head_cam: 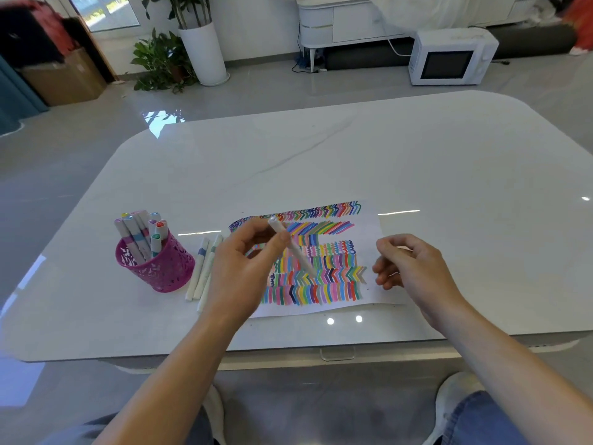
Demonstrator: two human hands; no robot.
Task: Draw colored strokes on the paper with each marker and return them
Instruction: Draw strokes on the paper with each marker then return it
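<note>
Left hand pinches white marker between thumb and curled fingers. Barrel slants down-right past fingertips, blurred, low end over coloured strokes on paper. Right hand hovers at paper's right edge, fingers loosely curled; whether anything is inside, cannot tell.

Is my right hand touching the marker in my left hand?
Apart. The head view shows the right hand clear of the marker the left hand grips, with striped paper between them.
</note>
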